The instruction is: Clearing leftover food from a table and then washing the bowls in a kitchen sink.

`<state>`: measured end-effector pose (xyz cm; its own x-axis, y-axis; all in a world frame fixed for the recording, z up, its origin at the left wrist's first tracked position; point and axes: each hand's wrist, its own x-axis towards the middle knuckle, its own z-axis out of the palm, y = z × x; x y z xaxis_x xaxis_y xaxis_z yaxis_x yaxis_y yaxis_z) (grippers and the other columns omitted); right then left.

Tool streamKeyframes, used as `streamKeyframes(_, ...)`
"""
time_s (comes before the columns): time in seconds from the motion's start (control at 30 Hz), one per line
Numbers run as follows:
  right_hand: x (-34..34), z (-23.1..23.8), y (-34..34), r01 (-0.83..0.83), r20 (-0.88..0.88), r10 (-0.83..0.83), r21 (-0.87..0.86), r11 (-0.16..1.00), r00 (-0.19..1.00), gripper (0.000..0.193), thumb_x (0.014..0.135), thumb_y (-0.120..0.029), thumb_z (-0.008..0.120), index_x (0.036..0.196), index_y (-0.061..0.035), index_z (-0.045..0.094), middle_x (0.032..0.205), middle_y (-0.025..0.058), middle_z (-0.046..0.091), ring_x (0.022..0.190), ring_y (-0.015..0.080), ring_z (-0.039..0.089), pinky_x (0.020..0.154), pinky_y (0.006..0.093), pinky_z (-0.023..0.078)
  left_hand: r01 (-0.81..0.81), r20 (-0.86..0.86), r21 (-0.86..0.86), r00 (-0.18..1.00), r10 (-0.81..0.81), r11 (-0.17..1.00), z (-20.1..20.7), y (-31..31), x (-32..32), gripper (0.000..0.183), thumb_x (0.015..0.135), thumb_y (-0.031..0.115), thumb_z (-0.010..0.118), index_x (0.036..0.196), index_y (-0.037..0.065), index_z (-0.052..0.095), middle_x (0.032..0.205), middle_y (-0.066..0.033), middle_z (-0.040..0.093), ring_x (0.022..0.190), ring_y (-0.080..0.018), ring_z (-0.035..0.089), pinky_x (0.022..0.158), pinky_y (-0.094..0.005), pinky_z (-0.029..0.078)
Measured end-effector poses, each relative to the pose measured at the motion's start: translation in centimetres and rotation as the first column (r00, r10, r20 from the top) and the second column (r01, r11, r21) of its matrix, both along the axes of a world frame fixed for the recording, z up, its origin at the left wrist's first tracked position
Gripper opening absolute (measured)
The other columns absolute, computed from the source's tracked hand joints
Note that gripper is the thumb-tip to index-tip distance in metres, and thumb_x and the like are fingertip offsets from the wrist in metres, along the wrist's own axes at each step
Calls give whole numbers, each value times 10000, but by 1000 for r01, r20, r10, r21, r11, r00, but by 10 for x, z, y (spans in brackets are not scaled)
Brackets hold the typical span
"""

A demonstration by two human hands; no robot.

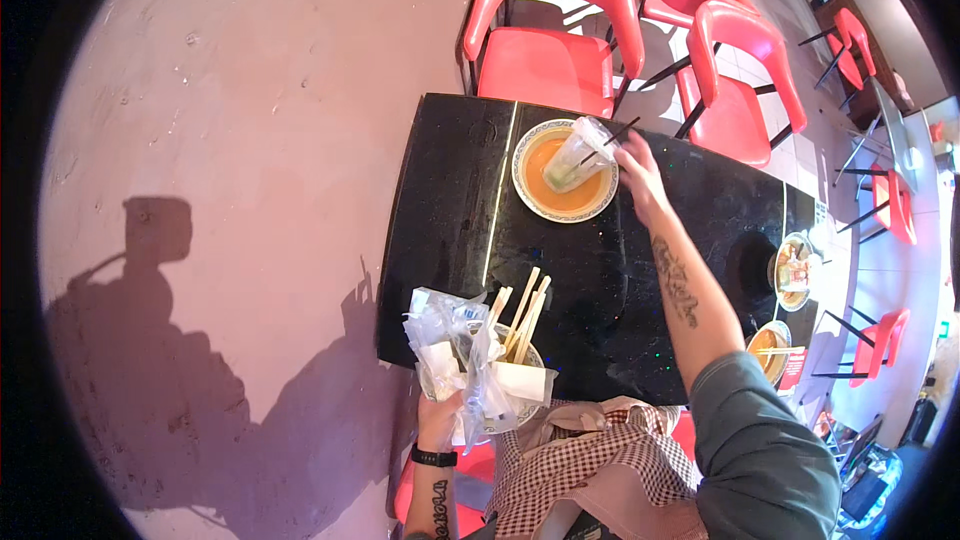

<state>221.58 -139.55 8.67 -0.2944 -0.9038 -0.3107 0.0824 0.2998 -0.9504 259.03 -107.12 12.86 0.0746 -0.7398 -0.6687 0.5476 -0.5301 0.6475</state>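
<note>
Clear plastic cup [574, 162], tapered, round bowl [520, 176] beneath

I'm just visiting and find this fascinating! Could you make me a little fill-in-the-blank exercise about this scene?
1. The left hand holds a bowl heaped with wrappers and long wooden ____.
2. The right hand is by a clear cup that leans in a bowl of ____ soup.
3. The table has a ____ top.
4. A dark wristband is worn on the person's ____ wrist.

Missing words: chopsticks; orange; black; left.
</note>
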Motion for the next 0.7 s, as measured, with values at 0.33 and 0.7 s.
streamKeyframes(0.33,22,-36,49,-129,679,-9,152,980,734,480,917,29,443,1389,-53,457,1329,172,567,1172,353,619,1005,580,511,46,32,-57,999,-44,997,13,-9,-1,595,816,47,795,1348,19,529,1215,-82,667,1059,-196,670,914,-341,548)
streamKeyframes(0.7,8,18,79,-103,736,48,30,994,675,552,884,33,467,1420,-99,452,1305,128,592,1137,314,642,965,548,532,211,22,-52,977,-210,976,15,-25,5,570,864,62,743,1379,15,502,1255,-87,643,1087,-207,654,917,-356,542)
